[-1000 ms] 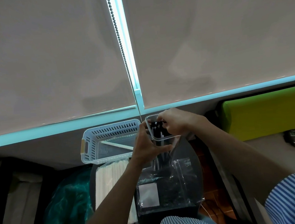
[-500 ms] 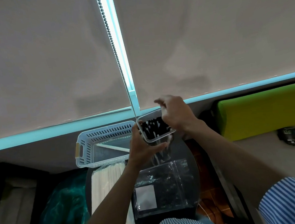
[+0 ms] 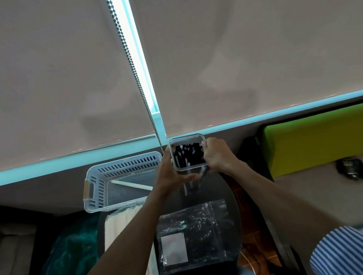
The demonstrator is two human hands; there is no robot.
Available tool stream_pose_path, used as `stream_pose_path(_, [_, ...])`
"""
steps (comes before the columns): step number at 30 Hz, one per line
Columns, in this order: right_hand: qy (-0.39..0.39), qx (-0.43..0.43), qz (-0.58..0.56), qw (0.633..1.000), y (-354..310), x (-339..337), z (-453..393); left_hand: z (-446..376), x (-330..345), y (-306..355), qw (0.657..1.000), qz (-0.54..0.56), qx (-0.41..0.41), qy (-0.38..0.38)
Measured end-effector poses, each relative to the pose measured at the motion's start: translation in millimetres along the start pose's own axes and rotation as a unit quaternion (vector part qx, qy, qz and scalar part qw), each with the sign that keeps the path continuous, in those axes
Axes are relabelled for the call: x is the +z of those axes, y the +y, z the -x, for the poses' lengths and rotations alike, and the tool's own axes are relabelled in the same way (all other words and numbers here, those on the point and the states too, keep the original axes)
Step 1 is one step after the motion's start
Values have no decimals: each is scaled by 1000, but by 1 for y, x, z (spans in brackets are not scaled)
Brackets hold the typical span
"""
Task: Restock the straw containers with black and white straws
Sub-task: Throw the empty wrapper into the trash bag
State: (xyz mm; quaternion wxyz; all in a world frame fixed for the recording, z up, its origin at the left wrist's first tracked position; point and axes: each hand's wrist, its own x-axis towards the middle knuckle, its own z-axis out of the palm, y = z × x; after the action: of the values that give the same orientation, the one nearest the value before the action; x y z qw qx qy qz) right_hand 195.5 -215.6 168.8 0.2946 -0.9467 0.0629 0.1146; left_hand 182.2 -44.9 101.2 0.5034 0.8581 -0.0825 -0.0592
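Note:
A clear rectangular straw container (image 3: 186, 138) stands upright, packed with black straws (image 3: 194, 156) and a few white ones. My left hand (image 3: 170, 175) grips its left side and lower part. My right hand (image 3: 218, 156) grips its right rim and side. Left of it sits a white slotted basket (image 3: 97, 185) with one white straw (image 3: 134, 185) lying across its floor. Below the basket lies a pack of white straws (image 3: 122, 226). A clear plastic bag of black straws (image 3: 197, 233) with a white label lies on a dark round surface (image 3: 231, 198) below my hands.
Grey roller blinds fill the upper view, with a bead chain (image 3: 131, 61) hanging just left of the container. A green cushion (image 3: 319, 139) lies at the right, a black device (image 3: 352, 168) beside it. Teal plastic (image 3: 70, 259) sits at the lower left.
The container has turned more upright between my hands, its opening facing me. My right hand shifted from over the top to the right side.

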Motion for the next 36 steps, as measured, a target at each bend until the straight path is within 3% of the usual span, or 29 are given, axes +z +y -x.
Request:
stream_pose_path(28, [-4,6,-148,989,25,50,-48,-34,3,-50,994,57,-86,-32])
stream_pose_path(36, [113,105,-174,972,54,62,-15,-14,4,-68,989,31,-139,-42])
